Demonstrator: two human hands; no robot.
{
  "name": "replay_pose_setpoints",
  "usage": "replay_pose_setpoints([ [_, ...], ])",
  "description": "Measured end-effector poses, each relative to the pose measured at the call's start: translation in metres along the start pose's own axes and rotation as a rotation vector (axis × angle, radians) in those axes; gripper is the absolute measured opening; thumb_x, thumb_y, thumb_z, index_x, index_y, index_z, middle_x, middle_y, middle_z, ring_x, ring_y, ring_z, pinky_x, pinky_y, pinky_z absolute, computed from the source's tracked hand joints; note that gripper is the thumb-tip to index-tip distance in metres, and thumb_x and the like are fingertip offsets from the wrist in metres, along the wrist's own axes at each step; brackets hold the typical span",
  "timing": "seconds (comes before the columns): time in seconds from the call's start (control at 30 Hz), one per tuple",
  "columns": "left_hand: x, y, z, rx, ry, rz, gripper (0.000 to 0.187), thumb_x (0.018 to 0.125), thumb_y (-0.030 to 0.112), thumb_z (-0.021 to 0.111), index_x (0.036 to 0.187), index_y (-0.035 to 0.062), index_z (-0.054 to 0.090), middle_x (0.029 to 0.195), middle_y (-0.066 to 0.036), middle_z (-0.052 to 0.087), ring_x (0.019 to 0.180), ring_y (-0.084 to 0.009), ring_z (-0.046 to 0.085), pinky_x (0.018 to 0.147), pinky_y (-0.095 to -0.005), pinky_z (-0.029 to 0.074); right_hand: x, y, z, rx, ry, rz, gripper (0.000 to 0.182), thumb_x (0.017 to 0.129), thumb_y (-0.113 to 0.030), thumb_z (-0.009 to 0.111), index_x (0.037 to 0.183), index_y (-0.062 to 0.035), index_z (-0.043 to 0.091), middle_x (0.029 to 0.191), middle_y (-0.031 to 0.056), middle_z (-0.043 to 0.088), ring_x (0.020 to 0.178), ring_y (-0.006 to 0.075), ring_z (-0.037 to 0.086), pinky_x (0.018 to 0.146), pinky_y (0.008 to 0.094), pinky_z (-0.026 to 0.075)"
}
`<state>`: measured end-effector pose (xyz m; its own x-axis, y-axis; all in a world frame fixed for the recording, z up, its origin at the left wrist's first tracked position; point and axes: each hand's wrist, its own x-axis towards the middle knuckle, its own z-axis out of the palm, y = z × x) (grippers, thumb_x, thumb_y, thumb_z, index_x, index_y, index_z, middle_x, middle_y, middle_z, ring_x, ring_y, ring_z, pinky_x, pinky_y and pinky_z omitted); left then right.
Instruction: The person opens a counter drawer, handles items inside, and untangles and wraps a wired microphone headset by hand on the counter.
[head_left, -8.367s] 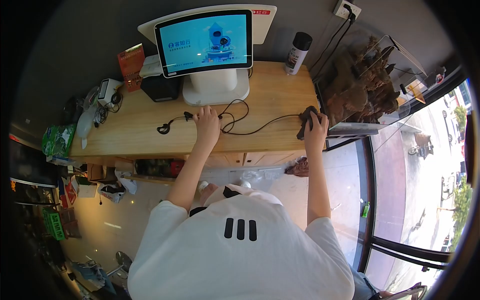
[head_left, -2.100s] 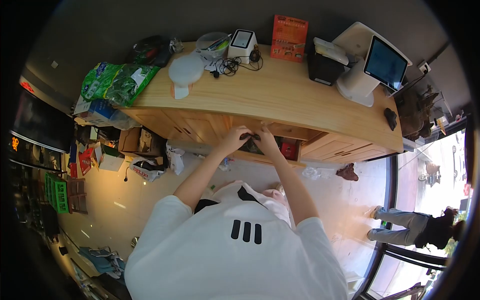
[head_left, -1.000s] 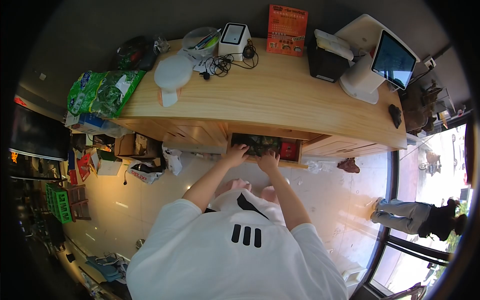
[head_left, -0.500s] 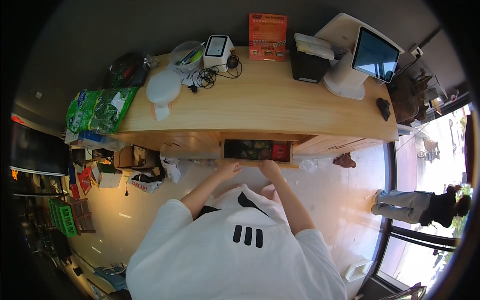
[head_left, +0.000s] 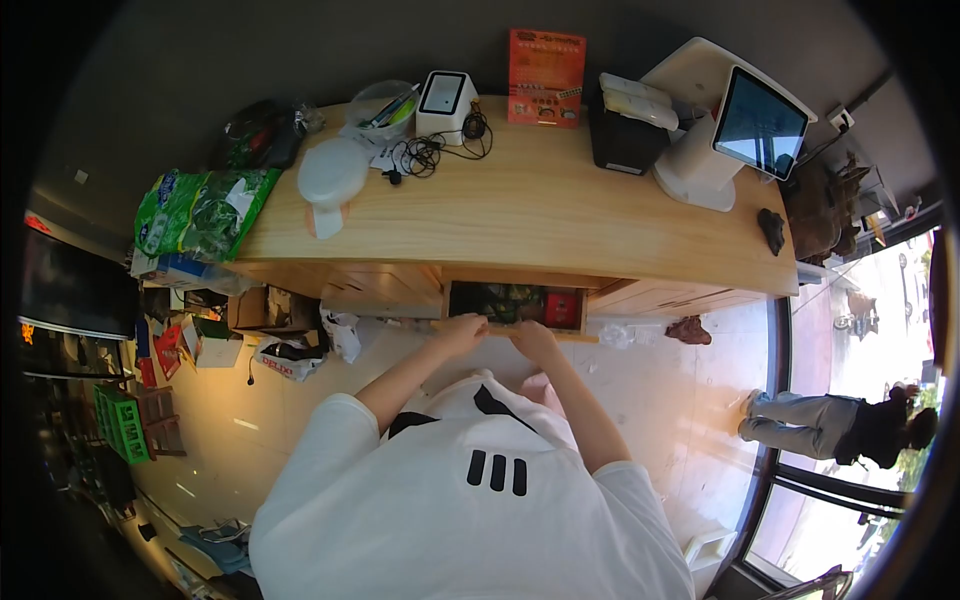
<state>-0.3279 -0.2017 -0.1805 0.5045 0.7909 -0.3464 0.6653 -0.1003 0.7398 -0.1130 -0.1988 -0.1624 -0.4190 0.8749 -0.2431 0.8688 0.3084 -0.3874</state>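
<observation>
A wooden drawer [head_left: 592,318] stands pulled out beneath the counter, with a red box [head_left: 561,307] at its right end and dark, greenish contents [head_left: 495,300] beside it. My left hand [head_left: 464,333] is at the left part of the drawer's front edge, its fingers bent over the rim. A short way to the right, my right hand [head_left: 531,339] is closed on the same front edge. The undersides of both hands' fingers are hidden.
On the counter [head_left: 480,220] are a touchscreen terminal [head_left: 758,125], a black printer [head_left: 622,140], a red sign [head_left: 545,78], a white device with cables [head_left: 444,105] and a green bag [head_left: 200,212]. White bags [head_left: 343,335] lie on the floor. Outside stands a person [head_left: 830,425].
My left hand has moved up and slightly right onto the drawer's front edge. My right hand has shifted slightly left along it. The whole view has tilted a little.
</observation>
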Motion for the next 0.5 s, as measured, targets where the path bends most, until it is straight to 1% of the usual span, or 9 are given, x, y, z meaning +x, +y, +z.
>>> replay_pose_setpoints([
  [0.03,-0.004,0.030,-0.027,0.117,0.139,0.034,0.032,0.086,0.021,0.058,0.112,0.0024,0.054,0.104,-0.019,0.061,0.097,-0.0358,0.057,0.082,-0.0432,0.046,0.005,-0.030,-0.044,0.118,-0.089,0.065,0.032,0.081,-0.025,0.060,0.103,-0.0010,0.058,0.100,0.0192,0.061,0.100,0.0348,0.056,0.082,0.0421,0.047],
  [0.1,-0.019,0.080,-0.067,0.238,0.287,0.067,0.030,0.085,0.016,0.058,0.111,0.0012,0.054,0.103,-0.018,0.060,0.095,-0.0356,0.057,0.081,-0.0426,0.046,0.008,-0.070,-0.096,0.159,0.257,-0.124,0.021,0.083,-0.018,0.058,0.095,-0.0010,0.056,0.092,0.0158,0.060,0.094,0.0331,0.057,0.075,0.0384,0.049],
  [0.13,-0.027,0.101,-0.082,0.230,0.481,0.137,0.030,0.084,0.015,0.058,0.111,0.0007,0.053,0.105,-0.018,0.059,0.097,-0.0354,0.056,0.082,-0.0429,0.045,0.011,-0.083,-0.113,0.156,0.262,-0.133,0.021,0.083,-0.018,0.058,0.095,-0.0010,0.056,0.092,0.0158,0.060,0.094,0.0331,0.057,0.075,0.0384,0.049],
  [0.17,-0.033,0.115,-0.095,0.219,0.674,0.207,0.030,0.084,0.013,0.058,0.111,0.0002,0.053,0.108,-0.017,0.057,0.099,-0.0352,0.055,0.084,-0.0431,0.044,0.013,-0.094,-0.127,0.190,0.399,-0.219,0.023,0.083,-0.017,0.058,0.100,-0.0020,0.056,0.098,0.0152,0.059,0.097,0.0327,0.056,0.078,0.0393,0.048],
  [0.2,-0.037,0.123,-0.109,0.224,0.684,0.207,0.030,0.084,0.013,0.058,0.111,0.0002,0.053,0.108,-0.017,0.057,0.099,-0.0352,0.055,0.084,-0.0431,0.044,0.018,-0.102,-0.138,0.224,0.537,-0.308,0.026,0.083,-0.017,0.058,0.104,-0.0029,0.055,0.103,0.0145,0.058,0.099,0.0322,0.055,0.081,0.0403,0.046],
  [0.27,-0.040,0.130,-0.133,0.407,0.944,0.334,0.036,0.082,0.013,0.059,0.115,0.0004,0.050,0.114,-0.016,0.052,0.107,-0.0342,0.049,0.089,-0.0443,0.039,0.031,-0.115,-0.155,0.123,0.654,-0.331,0.031,0.083,-0.018,0.059,0.111,-0.0043,0.053,0.109,0.0148,0.056,0.105,0.0324,0.052,0.086,0.0417,0.044],
  [0.3,-0.038,0.126,-0.141,0.411,0.954,0.330,0.036,0.082,0.013,0.059,0.115,0.0004,0.050,0.114,-0.016,0.052,0.107,-0.0342,0.049,0.089,-0.0443,0.039,0.039,-0.120,-0.161,0.022,0.767,-0.345,0.037,0.084,-0.018,0.059,0.118,-0.0056,0.050,0.116,0.0151,0.053,0.110,0.0326,0.049,0.090,0.0430,0.041],
  [0.33,-0.034,0.121,-0.150,0.439,0.999,0.295,0.038,0.082,0.014,0.060,0.117,0.0009,0.050,0.117,-0.016,0.051,0.110,-0.0341,0.047,0.091,-0.0457,0.037,0.051,-0.119,-0.160,0.032,0.724,-0.346,0.042,0.085,-0.022,0.059,0.123,-0.0059,0.050,0.126,0.0156,0.047,0.117,0.0324,0.043,0.097,0.0470,0.034],
  [0.5,-0.024,0.083,-0.189,0.541,1.104,0.102,0.040,0.084,0.019,0.059,0.121,0.0049,0.049,0.129,-0.018,0.043,0.117,-0.0369,0.040,0.097,-0.0494,0.032,0.101,-0.123,-0.149,-0.071,0.716,-0.373,0.044,0.084,-0.026,0.060,0.124,-0.0108,0.050,0.132,0.0145,0.042,0.124,0.0327,0.037,0.103,0.0487,0.030],
])
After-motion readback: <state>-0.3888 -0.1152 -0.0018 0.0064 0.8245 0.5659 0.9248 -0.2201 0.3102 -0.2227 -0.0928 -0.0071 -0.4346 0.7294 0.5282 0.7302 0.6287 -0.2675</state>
